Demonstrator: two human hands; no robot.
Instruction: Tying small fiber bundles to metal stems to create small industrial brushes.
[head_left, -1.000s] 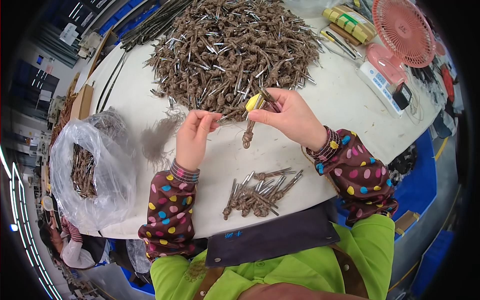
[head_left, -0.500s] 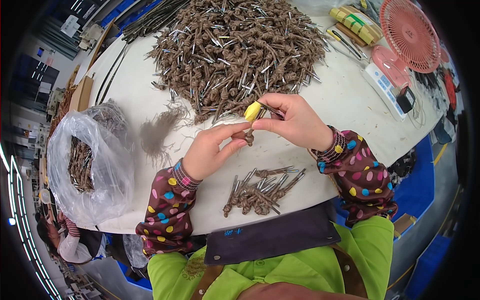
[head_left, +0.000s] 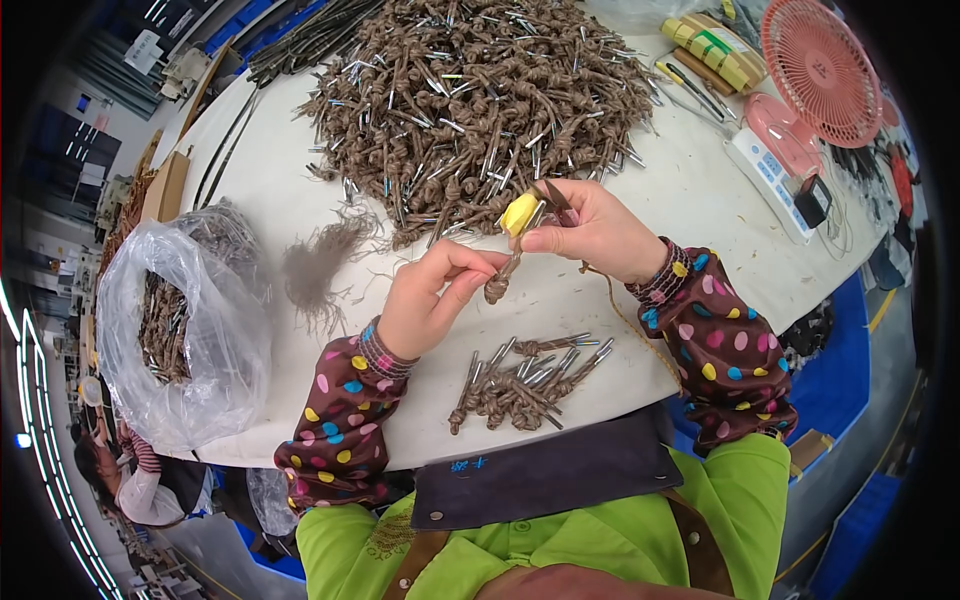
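Right hand (head_left: 603, 236) shifted, pile (head_left: 470, 110) beyond, perhaps bagged cords (head_left: 165, 328)

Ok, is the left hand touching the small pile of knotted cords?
Apart. The head view shows bare white tabletop between the left hand and the small pile of knotted cords.

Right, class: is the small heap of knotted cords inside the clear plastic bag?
No, the small heap lies on the white table, right of the plastic bag.
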